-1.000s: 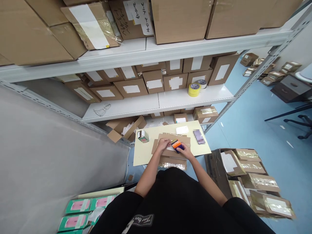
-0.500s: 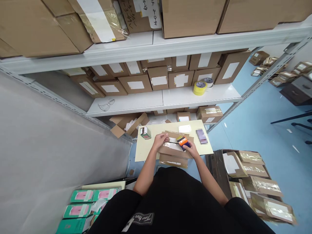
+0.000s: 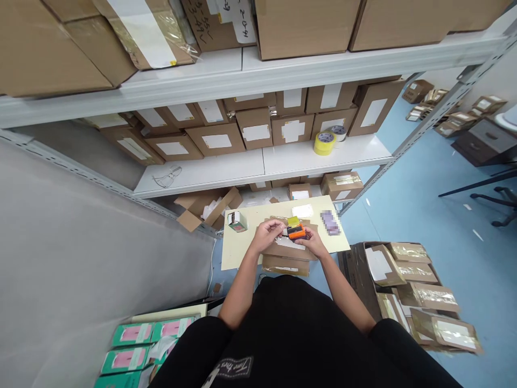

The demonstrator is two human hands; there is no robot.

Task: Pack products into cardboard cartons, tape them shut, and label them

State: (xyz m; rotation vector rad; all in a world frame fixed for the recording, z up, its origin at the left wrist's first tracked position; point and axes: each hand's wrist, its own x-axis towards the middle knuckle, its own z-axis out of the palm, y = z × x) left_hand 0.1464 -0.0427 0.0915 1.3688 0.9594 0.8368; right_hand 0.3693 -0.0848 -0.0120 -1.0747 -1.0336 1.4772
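Over the table, my right hand (image 3: 314, 242) is closed on one side of a small orange and dark box (image 3: 297, 234). A yellow flap (image 3: 293, 221) stands up at the box's far side. My left hand (image 3: 270, 235) is pinched at the box's left end. A short length of a thin black strip or cord (image 3: 285, 232) shows between its fingertips and the box; its exact kind is too small to tell. Below both hands lie flattened cardboard parcels (image 3: 286, 264) with clear tape and white labels.
On the pale table (image 3: 234, 255) are a small green-and-white box (image 3: 237, 221), white paper (image 3: 302, 210) and a blurred purple item (image 3: 330, 223). Shelves behind hold cartons, yellow tape (image 3: 324, 143) and glasses (image 3: 167, 177). An open carton (image 3: 189, 220) is left; a parcel-filled box (image 3: 355, 269) stands right.
The small box has turned, its yellow flap now raised on the far side. My left hand has come closer to it, leaving less of the black strip showing. The view has shifted slightly.
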